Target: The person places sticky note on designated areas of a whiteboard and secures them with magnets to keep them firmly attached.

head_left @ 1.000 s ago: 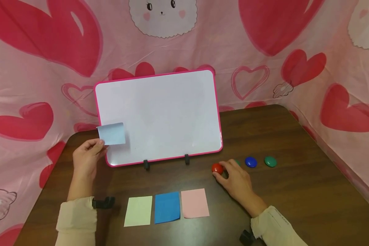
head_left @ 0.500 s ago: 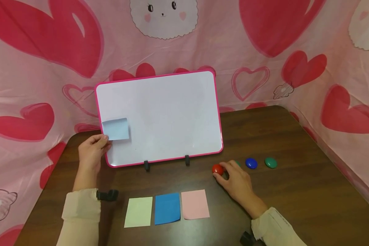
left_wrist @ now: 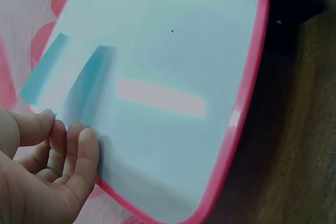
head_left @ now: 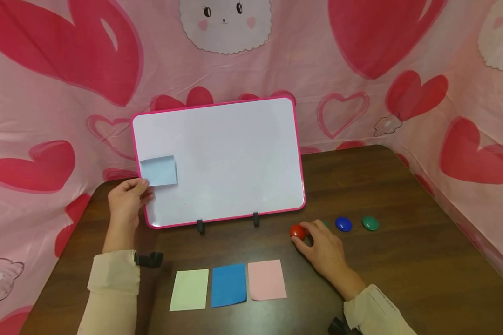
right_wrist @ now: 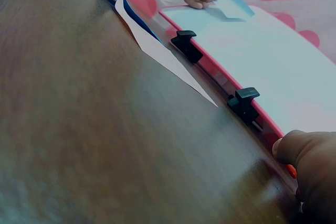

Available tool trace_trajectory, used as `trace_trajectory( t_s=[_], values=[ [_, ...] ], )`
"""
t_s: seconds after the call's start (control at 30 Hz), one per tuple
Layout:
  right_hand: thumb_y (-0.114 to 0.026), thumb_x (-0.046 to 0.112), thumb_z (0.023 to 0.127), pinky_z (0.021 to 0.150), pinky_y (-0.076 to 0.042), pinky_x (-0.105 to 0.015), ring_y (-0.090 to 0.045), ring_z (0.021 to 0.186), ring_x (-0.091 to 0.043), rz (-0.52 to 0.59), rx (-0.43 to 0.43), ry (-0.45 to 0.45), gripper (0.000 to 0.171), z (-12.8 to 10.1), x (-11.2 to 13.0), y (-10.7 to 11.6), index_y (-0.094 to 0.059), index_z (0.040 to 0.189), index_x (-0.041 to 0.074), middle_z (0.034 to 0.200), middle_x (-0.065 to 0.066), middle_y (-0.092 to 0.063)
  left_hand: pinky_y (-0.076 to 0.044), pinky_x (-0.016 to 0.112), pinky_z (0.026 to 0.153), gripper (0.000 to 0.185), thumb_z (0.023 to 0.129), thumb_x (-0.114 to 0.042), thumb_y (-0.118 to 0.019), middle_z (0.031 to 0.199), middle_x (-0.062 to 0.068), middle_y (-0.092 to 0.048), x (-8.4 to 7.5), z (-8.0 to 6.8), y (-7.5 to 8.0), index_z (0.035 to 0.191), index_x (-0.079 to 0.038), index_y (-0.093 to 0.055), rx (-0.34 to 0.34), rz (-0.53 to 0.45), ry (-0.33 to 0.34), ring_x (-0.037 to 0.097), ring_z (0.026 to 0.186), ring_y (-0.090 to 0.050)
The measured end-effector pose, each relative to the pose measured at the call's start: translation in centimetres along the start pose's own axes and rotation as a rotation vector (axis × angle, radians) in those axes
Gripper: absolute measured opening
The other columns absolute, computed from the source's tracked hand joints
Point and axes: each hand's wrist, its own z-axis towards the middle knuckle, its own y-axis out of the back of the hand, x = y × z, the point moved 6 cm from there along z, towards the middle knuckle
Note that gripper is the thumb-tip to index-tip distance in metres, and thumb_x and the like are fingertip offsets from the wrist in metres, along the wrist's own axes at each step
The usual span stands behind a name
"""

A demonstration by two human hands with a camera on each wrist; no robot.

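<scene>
A pale blue sticky note is being pinched at its lower left corner by the left hand, thumb and fingers curled on the paper, and is being held flat against the lower left part of the whiteboard. The pink-framed whiteboard is being propped upright on two black clips near the far side of the brown table. A red magnet is being gripped on the table by the curled fingertips of the right hand, just right of the board's near right corner. A blue magnet and a green magnet are lying just to its right. Yellow, blue and pink notes are lying side by side at the near edge.
</scene>
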Motion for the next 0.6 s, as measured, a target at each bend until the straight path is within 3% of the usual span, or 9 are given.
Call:
trace_trajectory(
  t_s=[0.37,0.6],
  values=[
    [-0.085,0.031,0.082,0.06,-0.043,-0.031,-0.05,0.07,-0.013,-0.003,0.006,-0.006,0.04,-0.06,0.08,-0.05,-0.073,0.112,0.007,0.093,0.0,-0.06,-0.057,0.023,0.061,0.009,0.093,-0.015,-0.073,0.09,0.007,-0.061,-0.22,0.59,0.05,0.098,-0.008,-0.072,-0.095,0.053,0.015,0.015,0.067,-0.06],
    [-0.085,0.031,0.082,0.059,-0.043,-0.03,-0.05,0.069,-0.013,-0.001,-0.001,-0.008,0.04,-0.03,0.02,0.0,-0.073,0.112,0.006,0.092,0.0,-0.06,-0.056,0.022,0.057,0.004,0.092,-0.013,-0.075,0.087,0.007,-0.061,-0.54,0.99,-0.32,0.092,-0.008,-0.074,-0.111,0.036,-0.01,0.014,0.061,-0.058]
  ],
)
